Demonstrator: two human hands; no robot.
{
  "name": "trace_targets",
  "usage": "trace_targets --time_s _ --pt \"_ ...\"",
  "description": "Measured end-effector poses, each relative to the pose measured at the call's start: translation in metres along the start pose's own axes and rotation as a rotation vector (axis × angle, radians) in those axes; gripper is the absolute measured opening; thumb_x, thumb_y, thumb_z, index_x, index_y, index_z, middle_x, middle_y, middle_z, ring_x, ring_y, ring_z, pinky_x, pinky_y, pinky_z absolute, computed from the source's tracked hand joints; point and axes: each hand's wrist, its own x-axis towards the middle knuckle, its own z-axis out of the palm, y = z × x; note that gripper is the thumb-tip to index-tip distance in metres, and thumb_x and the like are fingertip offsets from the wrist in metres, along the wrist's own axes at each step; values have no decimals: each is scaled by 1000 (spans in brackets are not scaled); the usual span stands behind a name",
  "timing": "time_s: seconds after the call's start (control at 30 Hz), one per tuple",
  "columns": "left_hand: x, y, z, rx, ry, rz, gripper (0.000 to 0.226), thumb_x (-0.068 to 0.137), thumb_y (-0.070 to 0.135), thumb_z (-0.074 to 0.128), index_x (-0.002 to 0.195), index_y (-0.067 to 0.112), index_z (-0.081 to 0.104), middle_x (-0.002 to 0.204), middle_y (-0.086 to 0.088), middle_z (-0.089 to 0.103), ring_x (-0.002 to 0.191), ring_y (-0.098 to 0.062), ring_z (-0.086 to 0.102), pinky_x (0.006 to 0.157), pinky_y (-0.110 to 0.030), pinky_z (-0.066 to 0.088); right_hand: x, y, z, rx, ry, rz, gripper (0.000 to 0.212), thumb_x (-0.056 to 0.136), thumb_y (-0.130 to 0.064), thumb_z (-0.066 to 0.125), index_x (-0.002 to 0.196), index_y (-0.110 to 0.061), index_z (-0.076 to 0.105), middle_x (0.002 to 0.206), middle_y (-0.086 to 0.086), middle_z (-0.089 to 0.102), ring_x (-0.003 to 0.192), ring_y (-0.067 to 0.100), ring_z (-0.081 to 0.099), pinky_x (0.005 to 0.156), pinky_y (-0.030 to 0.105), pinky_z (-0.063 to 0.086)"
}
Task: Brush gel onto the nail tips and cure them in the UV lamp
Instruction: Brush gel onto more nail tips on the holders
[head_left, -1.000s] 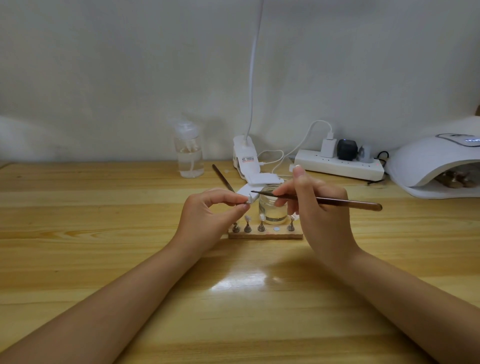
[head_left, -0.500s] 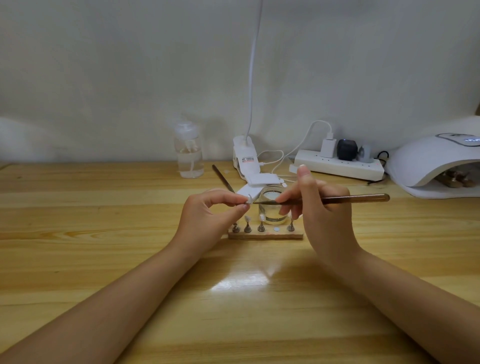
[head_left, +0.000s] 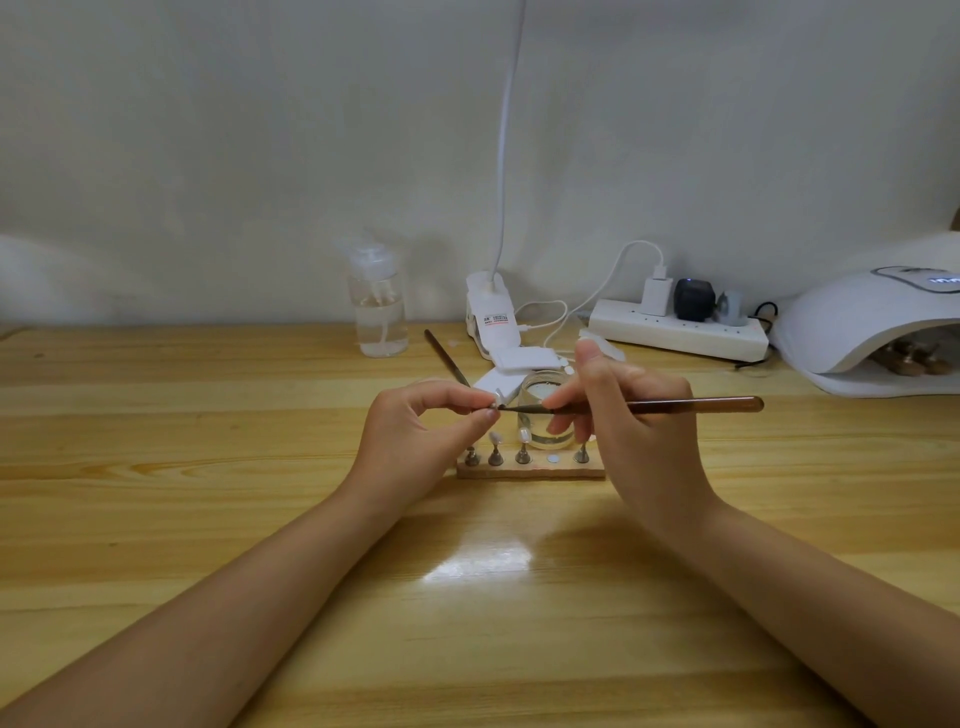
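Bench (head_left: 156, 519): wooden; everything is carried on it, and both forearms are stretched over it.
Lamp (head_left: 872, 332): set at the far right edge, its opening turned toward the middle; it lies well apart from both hands, on the right hand's side, so the right hand is judged the nearer one for curing.
Stand (head_left: 530, 472): a wooden strip with small posts, placed just below and between the two hands; one socket appears empty.
Jar (head_left: 545, 415): a clear glass jar just behind the stand.
Right hand (head_left: 639, 441): closed round the brush.
Brush (head_left: 691, 406): held nearly level, long axis running left to right, bristle end pointing left.
Left hand (head_left: 415, 441): thumb and forefinger are pinched on the nail tip.
Nail tip (head_left: 497, 401): held above the stand's left end, directly left of the bristles and touched by them.
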Motion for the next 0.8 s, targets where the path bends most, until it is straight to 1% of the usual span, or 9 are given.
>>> trace_targets --time_s 0.07,0.13,0.23,0.3,0.37,0.5,0.6,0.67,0.8 --pt "0 0 0 -3 0 -5 20 73 9 73 72 29 70 75 10 69 76 3 61 68 -7 46 0 0 -1 7 26 4 39 83 -34 47 60 -10 68 47 -3 60 44 2 55 51 10 41" --pt "0 0 0 -2 0 -8 19 73 10 74 71 29 70 74 10 69 76 2 61 67 -8 46 1 0 -2 -2 35 -8 37 83 -33 47 63 -11 68 51 -5 62 46 1 56 52 10 41" --pt "0 0 0 -1 -2 -3 18 73 10 74 72 28 70 73 10 68 75 3 61 67 -7 44 1 1 -2 -79 -16 -35 28 84 -31 48 70 -16 68 59 -5 64 53 -1 59 57 9 42" --pt "0 0 0 -1 -2 7 18 73 9 74 72 27 70 73 10 68 74 3 61 67 -5 43 1 2 -1 -110 -37 -30 25 83 -31 50 71 -17 68 61 -5 65 55 -2 59 58 10 43" --pt "1 1 0 0 -2 12 18 72 9 74 71 27 70 72 10 68 74 3 61 67 -4 43 1 2 0 -110 -42 -34 26 83 -30 51 71 -15 69 61 -4 65 54 -2 59 58 9 43" --pt "0 1 0 -1 2 11 22 72 8 74 70 29 69 74 9 68 74 3 61 67 -4 42 0 1 -1 -34 -19 -15 37 83 -32 49 67 -6 69 54 2 63 49 2 58 55 10 42" --pt "0 1 0 3 0 15 22 73 8 73 70 29 69 74 10 69 75 5 61 68 -3 42 -1 1 -1 -16 3 7 42 83 -35 46 60 -8 68 48 -1 60 43 4 55 56 9 42" --pt "0 1 0 2 0 14 21 73 7 73 71 28 69 74 10 68 75 5 61 68 -3 42 0 1 -1 -13 19 5 42 84 -35 45 59 -10 67 47 -1 60 43 3 54 54 10 41" --pt "0 1 0 11 -2 16 21 73 8 73 71 28 69 74 9 68 73 5 60 67 -3 42 2 3 -1 -50 6 -5 37 84 -35 45 68 -12 69 56 -3 63 51 0 58 55 9 41"
